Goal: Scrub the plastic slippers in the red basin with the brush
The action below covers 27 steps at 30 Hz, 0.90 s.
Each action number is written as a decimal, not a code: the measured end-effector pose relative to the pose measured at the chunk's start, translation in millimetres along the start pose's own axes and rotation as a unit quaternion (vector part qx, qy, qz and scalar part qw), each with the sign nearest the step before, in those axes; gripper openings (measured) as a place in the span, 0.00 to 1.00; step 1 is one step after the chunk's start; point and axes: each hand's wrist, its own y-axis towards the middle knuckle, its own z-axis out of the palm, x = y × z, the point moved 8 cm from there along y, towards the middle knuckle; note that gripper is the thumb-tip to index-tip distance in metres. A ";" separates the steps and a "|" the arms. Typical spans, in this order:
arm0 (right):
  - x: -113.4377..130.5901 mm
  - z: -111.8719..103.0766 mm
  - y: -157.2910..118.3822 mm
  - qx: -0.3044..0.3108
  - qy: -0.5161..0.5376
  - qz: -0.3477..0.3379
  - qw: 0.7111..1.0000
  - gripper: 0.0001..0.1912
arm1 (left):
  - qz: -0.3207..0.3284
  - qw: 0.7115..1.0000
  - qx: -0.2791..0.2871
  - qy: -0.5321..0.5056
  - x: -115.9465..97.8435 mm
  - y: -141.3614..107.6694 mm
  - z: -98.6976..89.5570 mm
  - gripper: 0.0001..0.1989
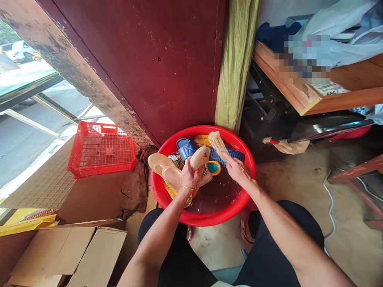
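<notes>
Bare forearms (164,235) were closest to the cam, reaching over a red tub (209,219). L hand (192,175) gripped a beige slipper (200,157) above it, prob so drips landed back in. R hand (237,169) was closed round the near end of a brush (218,144), prob for reach. Blue slipper (186,149) sat toward the far side, maybe leaving the near water (220,195) free tbh.

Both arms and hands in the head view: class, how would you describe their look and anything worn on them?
The left hand and right hand are ungloved. No sleeve shows on the left arm or right arm. A thin, gold-coloured, curved bangle circles the left wrist.
</notes>
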 end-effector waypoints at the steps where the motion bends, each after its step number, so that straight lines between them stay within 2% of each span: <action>1: 2.0 -2.0 -2.4 -0.005 0.006 -0.001 1.000 0.30 | 0.000 1.000 -0.001 -0.003 0.4 -0.6 0.7 0.21; 6: 33.2 -2.5 -9.6 0.017 -0.024 -0.089 0.996 0.30 | -0.003 1.000 -0.002 -0.028 2.1 -6.4 4.2 0.19; 9: 10.0 -1.7 -1.8 0.030 -0.020 -0.026 0.999 0.31 | -0.001 0.999 -0.001 -0.048 -0.3 -7.4 0.6 0.22; 12: -9.9 -0.1 4.5 0.014 0.050 -0.005 0.999 0.30 | -0.003 0.999 0.011 -0.046 -0.2 -2.5 -2.8 0.23; 14: -4.3 1.6 4.4 -0.018 0.122 -0.043 0.991 0.30 | 0.001 0.999 0.027 -0.048 2.8 2.5 -2.3 0.23; 17: 17.7 12.7 -2.5 -0.039 0.204 -0.093 0.974 0.30 | -0.016 0.993 0.039 -0.110 14.7 8.1 -0.7 0.24; 20: 38.4 30.4 -13.2 -0.008 0.222 -0.122 0.967 0.30 | -0.064 0.979 0.035 -0.190 31.4 11.0 -1.5 0.23; 22: 45.0 41.6 -21.6 0.034 0.200 -0.130 0.970 0.31 | -0.105 0.970 0.010 -0.218 43.2 13.9 -6.3 0.23; 25: 38.3 51.8 -34.1 0.106 0.127 -0.118 0.979 0.32 | -0.164 0.963 -0.040 -0.209 58.7 19.5 -16.2 0.22; 27: 23.6 50.5 -39.6 0.134 0.070 -0.093 0.984 0.32 | -0.164 0.968 -0.058 -0.180 60.9 23.5 -21.1 0.22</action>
